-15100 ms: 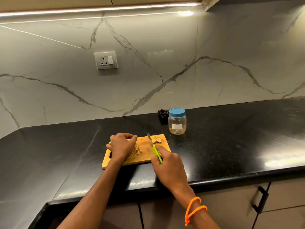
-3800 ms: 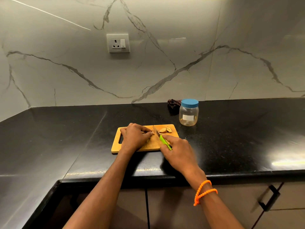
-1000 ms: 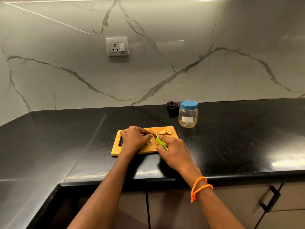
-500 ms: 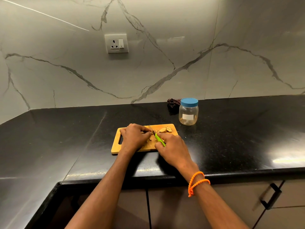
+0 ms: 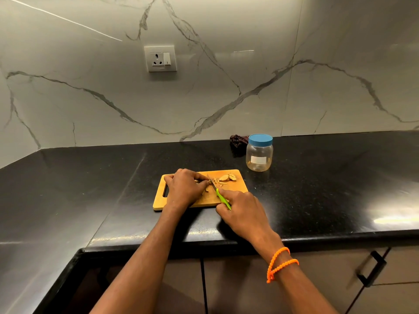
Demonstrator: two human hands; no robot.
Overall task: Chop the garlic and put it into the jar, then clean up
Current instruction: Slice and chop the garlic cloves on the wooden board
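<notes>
We list a cutting board [image 5: 235, 191] of smooth, matt, pale wood; a knife [image 5: 218, 193] with a glossy green plastic handle and metal blade; a clear plastic jar [image 5: 259, 156] with a matt blue lid [image 5: 260, 139]; a polished black speckled stone worktop [image 5: 317, 189]; and a glossy veined marble wall [image 5: 226, 87].
</notes>
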